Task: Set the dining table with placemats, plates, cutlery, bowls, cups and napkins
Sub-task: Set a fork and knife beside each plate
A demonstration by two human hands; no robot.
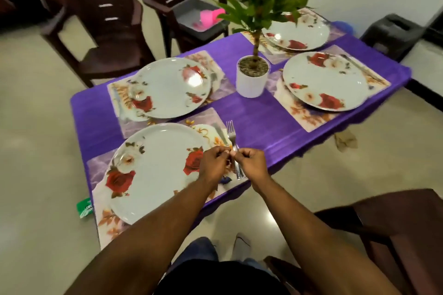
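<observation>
Purple-clothed rectangular desk (254,112) carries 4 floral laminated placemats (309,120), each w/ a round white rose-print plate (158,170), so mats & plates look done. Cutlery only partly: steel fork (230,132) lies on the near mat just right of the near plate, w/ what looks like another steel piece beside it. Left hand (214,163) & right hand (251,163) both curl in, pinching the handles. No bowls, cups or napkins on the desk yet.
</observation>
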